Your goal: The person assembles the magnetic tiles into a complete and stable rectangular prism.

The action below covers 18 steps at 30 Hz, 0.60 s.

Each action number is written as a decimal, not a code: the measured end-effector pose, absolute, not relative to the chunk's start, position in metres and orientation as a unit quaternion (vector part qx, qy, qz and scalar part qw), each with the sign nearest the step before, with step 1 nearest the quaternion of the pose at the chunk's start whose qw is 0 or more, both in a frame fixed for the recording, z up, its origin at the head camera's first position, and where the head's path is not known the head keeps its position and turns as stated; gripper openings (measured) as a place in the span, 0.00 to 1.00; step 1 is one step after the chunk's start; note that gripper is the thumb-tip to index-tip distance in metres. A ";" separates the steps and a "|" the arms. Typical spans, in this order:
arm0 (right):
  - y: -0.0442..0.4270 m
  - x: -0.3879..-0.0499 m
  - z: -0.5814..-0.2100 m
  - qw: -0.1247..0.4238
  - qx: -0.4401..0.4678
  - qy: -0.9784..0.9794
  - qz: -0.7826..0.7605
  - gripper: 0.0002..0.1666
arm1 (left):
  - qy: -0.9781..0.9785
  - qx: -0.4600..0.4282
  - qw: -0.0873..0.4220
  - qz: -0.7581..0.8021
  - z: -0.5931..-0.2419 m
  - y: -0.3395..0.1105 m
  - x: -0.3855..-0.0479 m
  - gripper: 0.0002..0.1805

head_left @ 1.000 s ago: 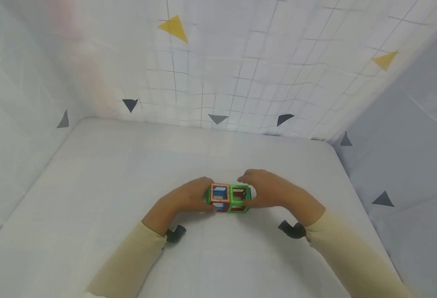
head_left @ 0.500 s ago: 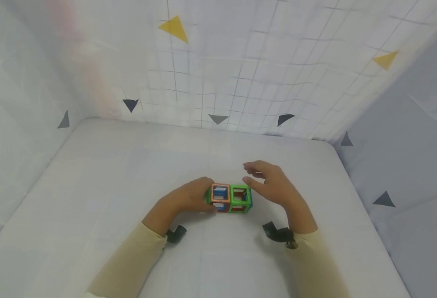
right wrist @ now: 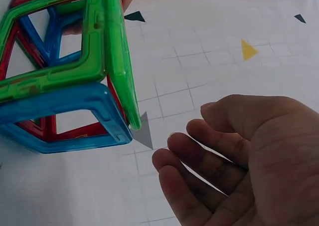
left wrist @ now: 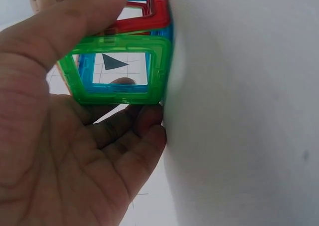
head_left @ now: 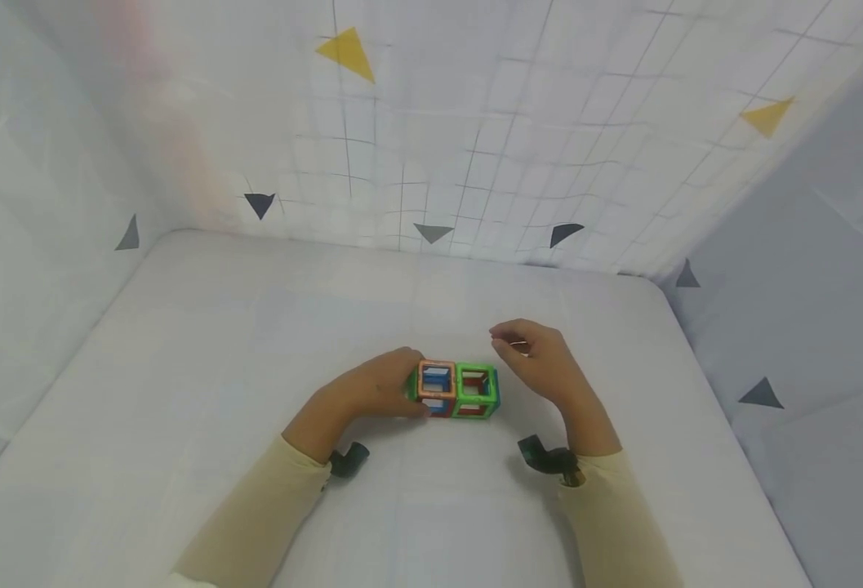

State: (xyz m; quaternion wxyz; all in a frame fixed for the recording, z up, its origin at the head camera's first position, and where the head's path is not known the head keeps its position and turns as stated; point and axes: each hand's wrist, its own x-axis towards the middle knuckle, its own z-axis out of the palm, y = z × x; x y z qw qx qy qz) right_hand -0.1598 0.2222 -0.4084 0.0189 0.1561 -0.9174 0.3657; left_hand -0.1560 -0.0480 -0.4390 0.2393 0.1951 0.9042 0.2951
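Observation:
Two joined cubes of magnetic tiles (head_left: pixel 455 390) stand on the white surface, with open square frames in orange, green, blue and red. My left hand (head_left: pixel 380 385) holds their left end, thumb on the near side and fingers on the far side. In the left wrist view, a green tile (left wrist: pixel 117 96) faces the palm, and the thumb lies along a red tile (left wrist: pixel 159 9). Just right of and beyond the cubes, my right hand (head_left: pixel 544 363) is raised with loosely bent fingers and nothing in them. The right wrist view shows a gap between those fingers (right wrist: pixel 199 153) and a blue tile (right wrist: pixel 60 106).
A white surface (head_left: pixel 291 310) lies under the cubes. Behind it rises a white gridded sheet (head_left: pixel 519 155) marked with yellow and dark triangles. Grey-white sheets stand at the left (head_left: pixel 42 245) and right (head_left: pixel 813 310). Each wrist carries a dark strap piece (head_left: pixel 544 455).
My right hand has let go of the right end of the cubes and moved away from it, up and slightly right. My left hand and the cubes stay in place.

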 end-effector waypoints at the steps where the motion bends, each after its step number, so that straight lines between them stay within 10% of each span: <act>1: 0.223 -0.160 -0.408 0.017 0.155 -0.918 0.366 0.15 | 0.904 0.196 0.239 0.295 -0.439 -0.048 -0.156 0.37; 18: 0.219 -0.158 -0.409 -0.020 0.144 -0.927 0.345 0.19 | 0.896 0.198 0.247 0.310 -0.439 -0.048 -0.157 0.39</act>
